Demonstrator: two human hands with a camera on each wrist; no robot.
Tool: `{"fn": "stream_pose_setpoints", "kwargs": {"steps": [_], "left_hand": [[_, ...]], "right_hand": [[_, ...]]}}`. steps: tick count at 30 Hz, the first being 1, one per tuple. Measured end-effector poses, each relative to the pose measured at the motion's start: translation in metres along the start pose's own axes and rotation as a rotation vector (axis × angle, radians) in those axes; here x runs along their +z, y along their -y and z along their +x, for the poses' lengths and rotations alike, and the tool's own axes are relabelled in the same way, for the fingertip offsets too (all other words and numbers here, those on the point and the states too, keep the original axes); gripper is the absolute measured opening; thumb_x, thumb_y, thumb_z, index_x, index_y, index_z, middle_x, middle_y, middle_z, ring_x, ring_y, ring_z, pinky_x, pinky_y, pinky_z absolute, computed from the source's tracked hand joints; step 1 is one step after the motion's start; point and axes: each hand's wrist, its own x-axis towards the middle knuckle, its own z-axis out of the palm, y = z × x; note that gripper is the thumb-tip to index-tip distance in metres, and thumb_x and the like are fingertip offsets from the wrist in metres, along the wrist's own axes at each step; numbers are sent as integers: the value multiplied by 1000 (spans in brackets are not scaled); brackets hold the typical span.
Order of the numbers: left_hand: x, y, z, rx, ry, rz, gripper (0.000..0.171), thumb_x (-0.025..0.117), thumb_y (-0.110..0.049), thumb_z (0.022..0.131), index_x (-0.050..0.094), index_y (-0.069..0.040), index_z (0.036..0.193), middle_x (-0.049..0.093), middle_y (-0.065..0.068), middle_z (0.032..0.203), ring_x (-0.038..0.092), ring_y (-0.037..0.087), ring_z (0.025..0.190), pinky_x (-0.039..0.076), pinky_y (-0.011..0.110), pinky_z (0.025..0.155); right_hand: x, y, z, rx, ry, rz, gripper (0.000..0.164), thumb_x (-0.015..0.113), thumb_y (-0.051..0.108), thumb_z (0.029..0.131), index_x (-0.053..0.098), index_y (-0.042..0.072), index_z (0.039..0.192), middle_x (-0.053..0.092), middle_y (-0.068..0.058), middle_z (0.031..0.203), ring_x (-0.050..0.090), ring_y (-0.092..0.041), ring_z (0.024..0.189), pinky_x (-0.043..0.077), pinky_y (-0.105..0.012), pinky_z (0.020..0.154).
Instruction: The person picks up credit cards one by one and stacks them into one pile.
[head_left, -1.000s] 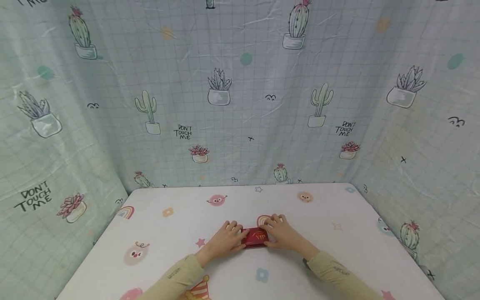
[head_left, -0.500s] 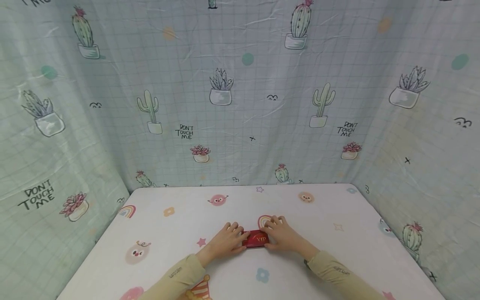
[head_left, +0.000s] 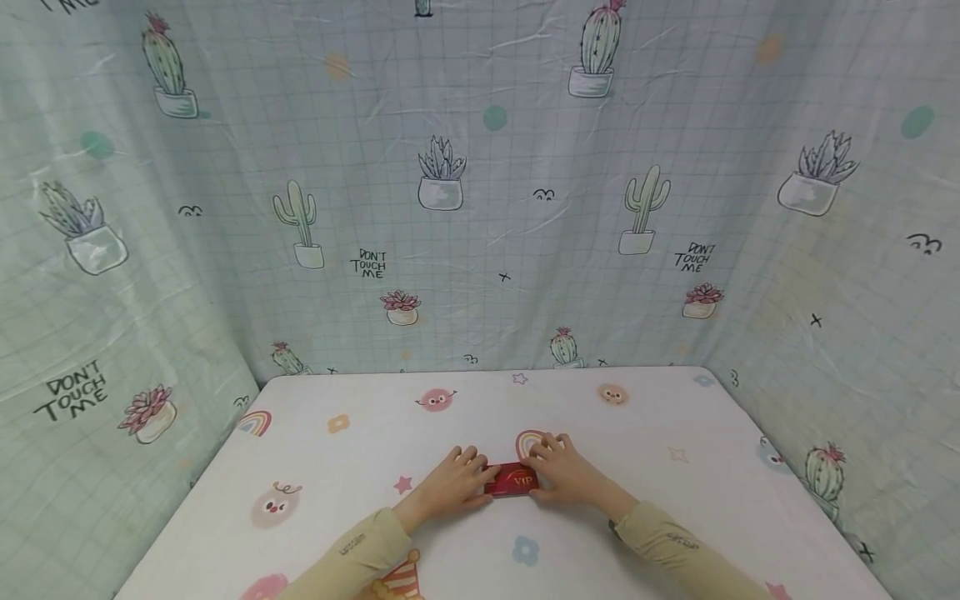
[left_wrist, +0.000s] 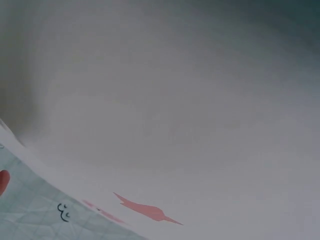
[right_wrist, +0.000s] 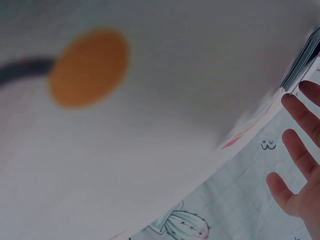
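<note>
A stack of red cards (head_left: 513, 480), the top one printed "VIP", lies between the two hands on the white table. The left hand (head_left: 448, 486) holds its left end, with a finger over the top face. At the other end the right hand (head_left: 567, 473) grips it, index finger at the far edge and thumb at the near corner. In the right wrist view the layered edge of the card stack (right_wrist: 301, 59) shows beside the fingers of the right hand (right_wrist: 305, 150). The left wrist view shows only tabletop and curtain; neither the left hand nor the cards can be made out there.
The white table (head_left: 360, 492) has a printed cover with rainbows, stars and smiling faces. A pale curtain (head_left: 480, 242) patterned with cacti encloses its back and both sides. Light-coloured sleeves (head_left: 360, 554) cover both forearms.
The card stack looks lower and flatter than a second ago, its far edge having come down slightly. Both hands keep their hold on its ends. The head view has shifted a little.
</note>
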Motion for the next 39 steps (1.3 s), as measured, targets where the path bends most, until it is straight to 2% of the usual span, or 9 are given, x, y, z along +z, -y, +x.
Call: {"fn": "stream_pose_setpoints", "kwargs": {"steps": [10, 17, 23, 28, 32, 39], "left_hand": [[2, 1, -1, 16, -19, 9, 44, 46, -52, 86, 55, -23, 117, 59, -4, 104, 47, 14, 95, 41, 29, 80], [-1, 0, 1, 8, 11, -13, 46, 47, -52, 86, 54, -22, 120, 58, -3, 105, 47, 14, 95, 41, 29, 82], [-2, -1, 2, 0, 32, -31, 48, 49, -51, 85, 51, -22, 122, 58, -3, 105, 46, 14, 95, 41, 29, 83], [0, -2, 2, 5, 27, -32, 47, 49, -51, 85, 51, -21, 122, 59, -3, 105, 46, 13, 96, 42, 29, 83], [-1, -2, 2, 14, 10, -29, 47, 49, -50, 85, 51, -21, 122, 59, -3, 105, 47, 14, 96, 42, 30, 83], [-3, 0, 4, 15, 5, -18, 50, 51, -51, 84, 51, -21, 123, 59, -3, 105, 47, 13, 95, 43, 29, 82]], "right_hand": [[3, 1, -1, 30, 37, 41, 50, 62, 48, 76, 56, 20, 117, 55, 2, 107, 43, -20, 108, 37, -46, 92], [2, 0, 1, 44, 60, 72, 51, 64, 46, 75, 55, 19, 117, 56, 1, 110, 42, -22, 110, 36, -48, 94], [1, 0, 3, 38, 60, 75, 50, 66, 46, 74, 55, 19, 115, 57, 1, 108, 43, -22, 108, 37, -47, 92], [-1, -1, 5, 16, 44, 82, 49, 68, 44, 72, 57, 17, 112, 58, 1, 105, 44, -21, 103, 38, -46, 87], [0, -3, 7, 18, 62, 82, 49, 68, 45, 72, 57, 19, 111, 58, 2, 105, 43, -20, 102, 38, -44, 87], [-1, -5, 10, 19, 69, 129, 48, 70, 44, 71, 57, 18, 109, 58, 1, 104, 43, -20, 101, 39, -47, 87]]}}
